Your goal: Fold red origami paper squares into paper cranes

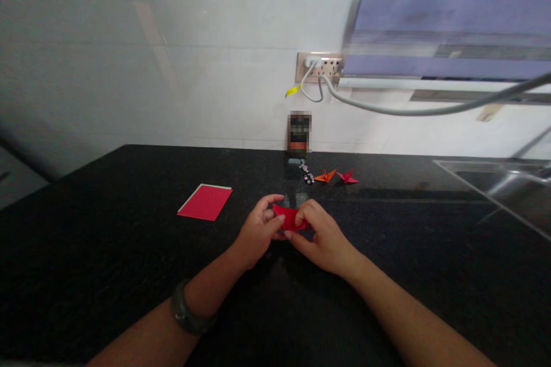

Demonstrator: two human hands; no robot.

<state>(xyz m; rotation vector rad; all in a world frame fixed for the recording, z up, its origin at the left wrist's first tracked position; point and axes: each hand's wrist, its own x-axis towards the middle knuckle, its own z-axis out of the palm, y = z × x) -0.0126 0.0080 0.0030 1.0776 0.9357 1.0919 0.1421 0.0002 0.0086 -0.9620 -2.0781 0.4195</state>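
Note:
Between my two hands is a small folded piece of red paper [290, 218], held just above the dark countertop. My left hand [260, 226] pinches its left side, thumb in front and fingers partly behind. On the right side, my right hand [321, 235] grips the paper with bent fingers, its thumb below the lower edge. Off to the left lies a stack of square paper [205, 203], red on top with a pale edge showing. Beyond my right hand sit an orange origami crane [326, 176] and a red origami crane [346, 176].
A phone-like object [299, 132], blurred out, leans against the wall with a beaded strap [307, 173] before it. A grey cable [387, 109] runs from the wall socket [319, 67] to the right. A metal sink [503, 183] is set in the black countertop [107, 275].

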